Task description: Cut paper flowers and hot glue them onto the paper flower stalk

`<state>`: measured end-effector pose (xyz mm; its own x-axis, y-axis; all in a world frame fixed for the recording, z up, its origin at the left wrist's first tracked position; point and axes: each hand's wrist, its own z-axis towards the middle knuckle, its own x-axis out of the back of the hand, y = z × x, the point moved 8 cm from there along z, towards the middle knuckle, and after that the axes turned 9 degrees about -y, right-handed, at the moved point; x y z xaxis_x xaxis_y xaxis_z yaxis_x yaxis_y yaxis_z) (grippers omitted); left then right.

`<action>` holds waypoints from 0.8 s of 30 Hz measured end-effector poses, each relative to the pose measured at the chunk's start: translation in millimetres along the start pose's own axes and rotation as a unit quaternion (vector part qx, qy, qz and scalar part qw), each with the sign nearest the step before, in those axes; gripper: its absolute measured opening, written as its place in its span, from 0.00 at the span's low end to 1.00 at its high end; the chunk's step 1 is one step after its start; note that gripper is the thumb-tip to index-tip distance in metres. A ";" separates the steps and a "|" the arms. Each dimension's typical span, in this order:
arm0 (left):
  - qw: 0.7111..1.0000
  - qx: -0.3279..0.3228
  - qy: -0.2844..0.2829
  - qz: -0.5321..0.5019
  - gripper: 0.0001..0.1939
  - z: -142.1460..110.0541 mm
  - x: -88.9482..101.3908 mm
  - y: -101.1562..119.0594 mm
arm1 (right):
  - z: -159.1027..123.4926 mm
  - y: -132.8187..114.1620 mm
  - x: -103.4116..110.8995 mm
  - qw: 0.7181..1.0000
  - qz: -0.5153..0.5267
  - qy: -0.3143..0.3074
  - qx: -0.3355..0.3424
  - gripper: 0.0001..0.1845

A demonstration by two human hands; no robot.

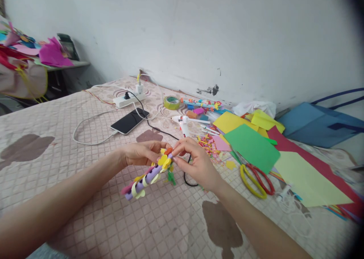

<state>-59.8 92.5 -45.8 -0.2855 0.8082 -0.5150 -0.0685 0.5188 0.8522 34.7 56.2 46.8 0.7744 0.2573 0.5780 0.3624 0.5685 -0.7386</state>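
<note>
A purple paper tube [155, 172] with dark spots, a pale strip and cut-out flowers slants between my hands, its far end raised. Around its upper part my left hand [143, 153] is closed, fingers partly behind the yellow flowers [164, 161]. My right hand [196, 162] pinches at the tip, beside a small orange-red piece [168, 151]; whether it grips that piece or the tube's end I cannot make out. Green paper bits [171, 176] hang below the tip. A white hot glue gun [184, 123] lies just beyond my right hand.
Scissors [256, 181] with yellow and red handles lie at right near coloured sheets [251, 147]. Small paper scraps [209, 145] are scattered beyond my right hand. A phone [129, 121], a power strip [125, 101], cables and a tape roll [171, 102] occupy the back.
</note>
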 end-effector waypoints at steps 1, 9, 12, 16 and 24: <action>1.000 -0.002 0.000 0.001 0.20 0.2 -0.6 0.6 | 0.0 0.0 0.2 1.000 0.003 0.000 0.001 0.10; 1.000 -0.011 -0.003 -0.007 0.20 0.6 -3.1 1.5 | -0.2 1.2 -0.1 1.000 0.012 -0.003 0.001 0.09; 1.000 -0.010 -0.005 -0.005 0.20 0.8 -2.5 0.8 | -0.1 2.0 0.7 1.000 0.009 0.006 -0.005 0.08; 1.000 -0.011 -0.007 -0.009 0.20 0.6 -2.5 1.8 | 0.2 2.8 0.8 0.999 0.031 0.006 0.001 0.09; 1.000 -0.022 -0.014 -0.018 0.20 1.3 -2.4 3.7 | -1.5 4.9 0.3 0.999 0.049 0.017 0.009 0.09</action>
<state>-58.1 92.9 -41.6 -0.2546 0.7972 -0.5474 -0.1195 0.5358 0.8358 37.5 57.9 42.9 0.8228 0.2853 0.4916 0.2754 0.5564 -0.7839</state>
